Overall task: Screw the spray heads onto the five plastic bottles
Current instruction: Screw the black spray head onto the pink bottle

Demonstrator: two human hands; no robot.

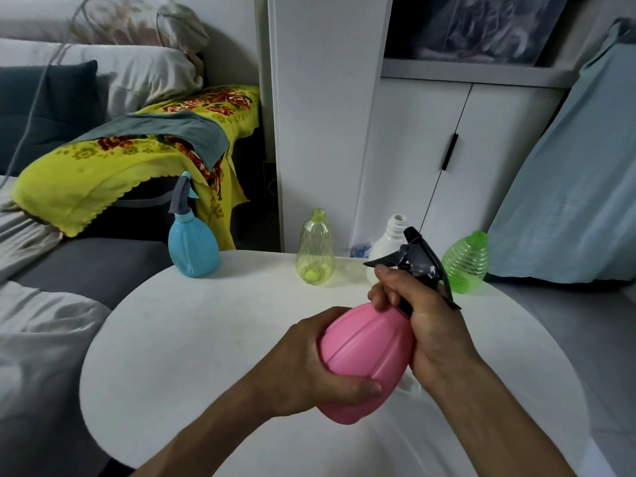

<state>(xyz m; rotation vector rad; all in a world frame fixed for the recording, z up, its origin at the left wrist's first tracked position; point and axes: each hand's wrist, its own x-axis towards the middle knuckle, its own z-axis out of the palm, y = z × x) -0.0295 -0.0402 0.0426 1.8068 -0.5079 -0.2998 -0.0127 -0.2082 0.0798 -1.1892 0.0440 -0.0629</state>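
step: bottle 2 of 5 | left hand (309,366) grips ribbed pink plastic bottle (368,352) | right hand (426,325) grips black trigger spray head (418,259) at neck | next: twist until snug

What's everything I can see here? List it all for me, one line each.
pink bottle: one, pink, held over the table's near part
black spray head: one, black, on the pink bottle's neck
blue bottle: one, blue, grey spray head on, table's far left edge
yellow-green bottle: one, clear yellow-green, no head, far middle
white bottle: one, white, no head, behind the black spray head
green bottle: one, bright green, ribbed, far right
table: one, white, round
cabinet: one, white, behind the table
left hand: grips the pink bottle's body
right hand: grips the bottle's neck
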